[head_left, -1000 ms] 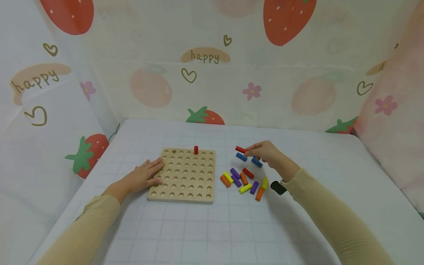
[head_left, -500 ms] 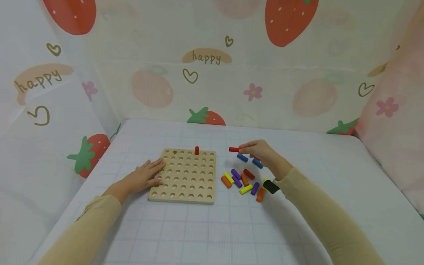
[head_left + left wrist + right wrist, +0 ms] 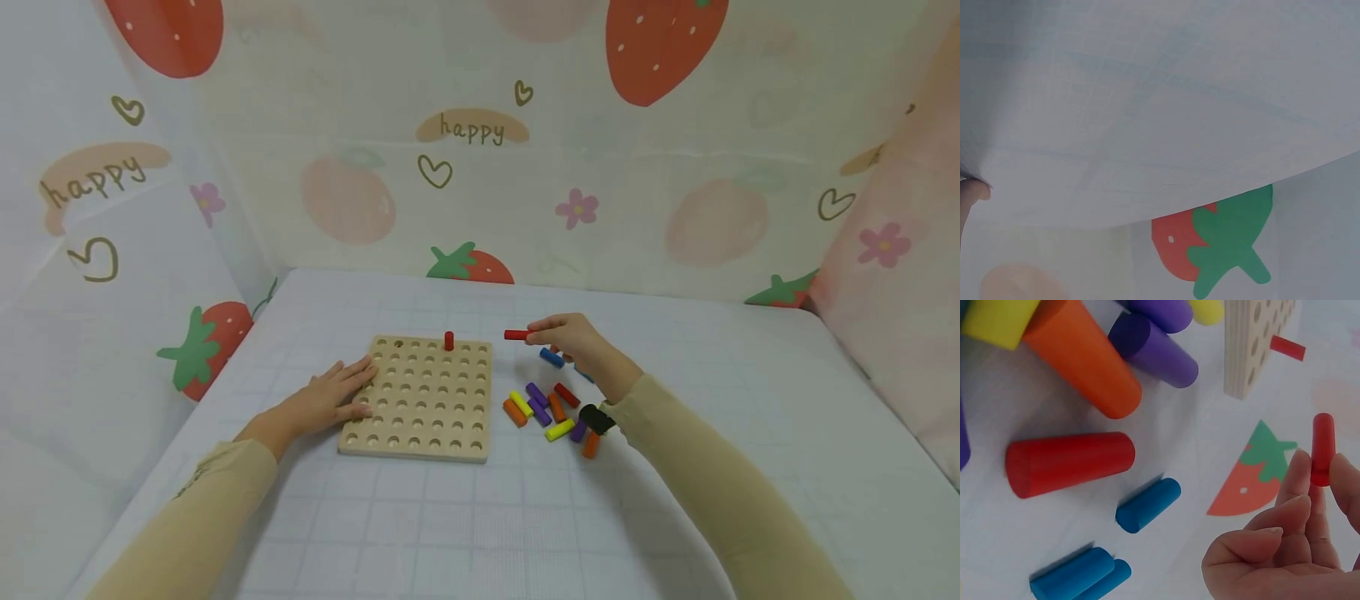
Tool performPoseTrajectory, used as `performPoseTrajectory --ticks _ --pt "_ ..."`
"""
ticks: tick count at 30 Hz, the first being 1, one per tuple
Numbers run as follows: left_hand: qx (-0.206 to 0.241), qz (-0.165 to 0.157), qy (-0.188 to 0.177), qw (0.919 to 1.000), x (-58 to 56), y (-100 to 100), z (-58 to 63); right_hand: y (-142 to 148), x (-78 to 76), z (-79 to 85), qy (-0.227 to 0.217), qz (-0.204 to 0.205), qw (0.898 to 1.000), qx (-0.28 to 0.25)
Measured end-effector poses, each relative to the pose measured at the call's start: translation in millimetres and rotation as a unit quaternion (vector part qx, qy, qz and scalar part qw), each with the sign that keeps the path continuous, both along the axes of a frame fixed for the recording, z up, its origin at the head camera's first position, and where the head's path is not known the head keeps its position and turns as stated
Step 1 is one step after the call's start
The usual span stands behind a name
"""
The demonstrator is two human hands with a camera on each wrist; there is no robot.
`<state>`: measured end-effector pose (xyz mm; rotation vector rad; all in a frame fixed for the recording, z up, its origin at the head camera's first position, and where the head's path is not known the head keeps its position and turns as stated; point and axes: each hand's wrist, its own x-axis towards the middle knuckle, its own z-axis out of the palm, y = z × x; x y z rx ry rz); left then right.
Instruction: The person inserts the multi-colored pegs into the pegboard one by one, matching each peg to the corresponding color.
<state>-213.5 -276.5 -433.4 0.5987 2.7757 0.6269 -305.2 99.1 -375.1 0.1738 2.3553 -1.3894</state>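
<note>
On my feed the right hand [image 3: 572,337] has the glossy red cylindrical peg [image 3: 514,335] pinched near 1 end between thumb and fingertips, clear of the white gridded tablecloth [image 3: 405,533]. In the head view that peg's long axis runs almost level across, its free end pointing left toward the board's far right corner; it sits just right of that corner.

I see the left hand [image 3: 326,402] with fingers laid out straight over the left edge of the square pale wooden board with round holes [image 3: 433,398], gripping nothing.

A standing red peg [image 3: 448,341] is upright in the board's far row, its axis at right angles to the pinched peg. Near the right hand, a blue cylindrical peg [image 3: 551,358] lies slanted, nearer end to the right. Below it I can make out a lying red peg [image 3: 566,395], slanted likewise, among orange cylindrical pegs [image 3: 515,413], yellow cylindrical pegs [image 3: 559,430] and purple cylindrical pegs [image 3: 539,412].
</note>
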Motion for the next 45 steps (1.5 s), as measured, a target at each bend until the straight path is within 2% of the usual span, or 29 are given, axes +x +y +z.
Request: performPoseTrajectory --ticks 8,25,45 --pt "-0.003 0.004 -0.001 1.0000 -1.6 -2.2 -2.6 -12.8 -2.0 -0.7 -0.007 -0.013 1.000 -0.012" --pt "0.001 0.003 0.003 1.0000 -0.8 -5.3 -8.4 -36.1 0.5 -5.4 0.001 0.009 0.999 -0.032" --pt "0.008 0.003 0.004 1.0000 -0.3 -5.0 -8.2 -58.8 -4.3 -14.1 -0.001 0.007 1.000 -0.018"
